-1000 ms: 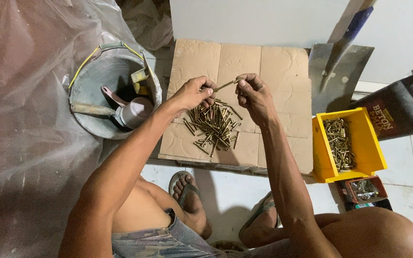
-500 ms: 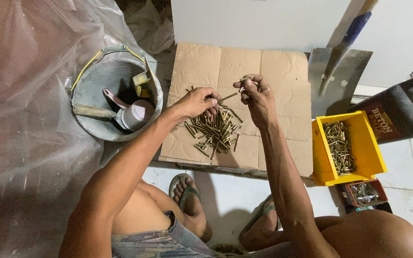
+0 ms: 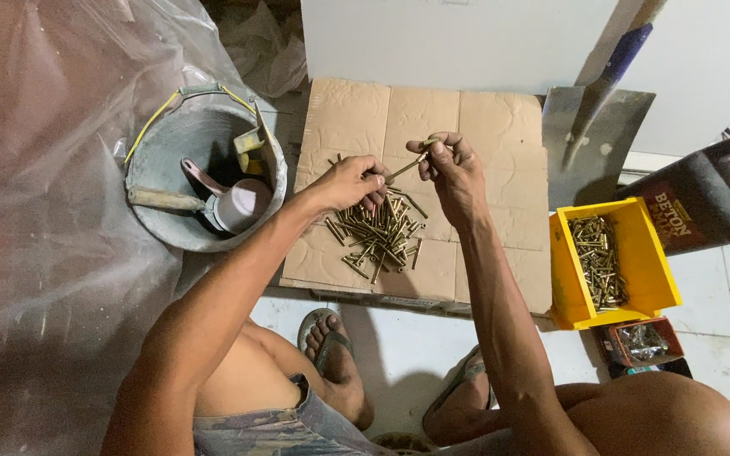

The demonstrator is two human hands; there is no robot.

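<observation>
A pile of brass-coloured screws [image 3: 378, 232] lies on a flattened sheet of cardboard [image 3: 483, 127] on the floor. My left hand [image 3: 350, 181] and my right hand [image 3: 449, 169] hover just above the pile, and together they pinch one long screw [image 3: 405, 165] by its two ends. The screw slants up towards the right hand. My forearms reach in from the bottom of the view, over my sandalled feet.
A grey metal bucket [image 3: 162, 148] with a trowel and a pink cup stands left of the cardboard. A yellow bin [image 3: 648, 262] of screws sits at the right, a small box of fasteners below it, a dark canister behind it. A shovel blade [image 3: 585, 156] leans at the back. Plastic sheeting covers the left.
The view has shifted slightly. Both hands stay above the pile with the screw between them; the left hand has dropped a little lower towards the pile.
</observation>
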